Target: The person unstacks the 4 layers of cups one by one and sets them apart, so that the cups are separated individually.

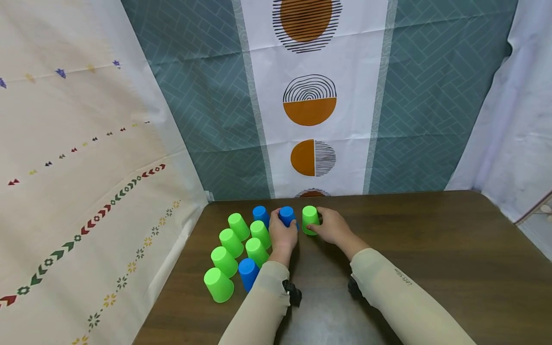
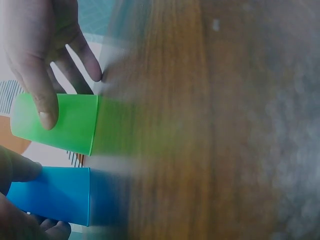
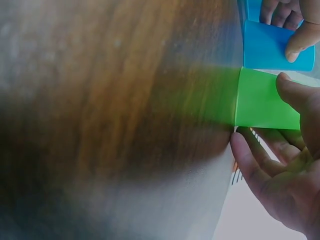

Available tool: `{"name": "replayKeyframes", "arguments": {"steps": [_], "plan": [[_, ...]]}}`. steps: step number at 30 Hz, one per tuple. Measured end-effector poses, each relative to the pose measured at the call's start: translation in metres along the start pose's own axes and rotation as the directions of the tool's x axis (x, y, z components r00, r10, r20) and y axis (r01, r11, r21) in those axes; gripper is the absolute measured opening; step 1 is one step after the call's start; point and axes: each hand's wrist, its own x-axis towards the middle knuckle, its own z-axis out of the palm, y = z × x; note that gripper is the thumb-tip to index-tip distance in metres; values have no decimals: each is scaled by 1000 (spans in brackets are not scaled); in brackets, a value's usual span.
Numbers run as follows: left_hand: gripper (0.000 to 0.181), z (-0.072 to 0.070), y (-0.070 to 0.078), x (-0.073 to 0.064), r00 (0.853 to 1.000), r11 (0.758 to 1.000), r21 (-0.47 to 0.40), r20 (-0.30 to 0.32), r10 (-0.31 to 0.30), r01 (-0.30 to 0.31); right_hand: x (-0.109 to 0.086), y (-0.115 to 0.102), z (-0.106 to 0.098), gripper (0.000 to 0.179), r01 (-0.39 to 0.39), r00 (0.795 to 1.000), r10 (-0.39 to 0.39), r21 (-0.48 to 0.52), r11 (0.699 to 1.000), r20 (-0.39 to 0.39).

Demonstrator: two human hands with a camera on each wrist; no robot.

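Near the far edge of the table, my left hand (image 1: 282, 238) holds an upside-down blue cup (image 1: 287, 215), thumb on one side and fingers on the other. Just to its right stands an upside-down green cup (image 1: 309, 219), which my right hand (image 1: 337, 229) grips from the right. The left wrist view shows both the green cup (image 2: 75, 122) and the blue cup (image 2: 57, 195) with their rims at the wooden surface, a small gap between them. Part of a second blue cup (image 3: 253, 10) shows beyond the held one in the right wrist view.
Left of my hands, two slanting rows of upside-down cups stand on the brown table (image 1: 409, 249): several green cups (image 1: 218, 285), one blue cup (image 1: 248, 273) at the near end and another blue cup (image 1: 260, 214) at the far end. A patterned curtain (image 1: 215, 96) hangs behind.
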Motion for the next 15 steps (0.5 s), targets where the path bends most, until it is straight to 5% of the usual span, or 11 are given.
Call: {"name": "replayKeyframes", "arguments": {"steps": [15], "plan": [[53,-1,2,-1,1000,1000,-2,-6,-1,1,1,3,1,59,10,1000,-10,1,1000,4]]}}
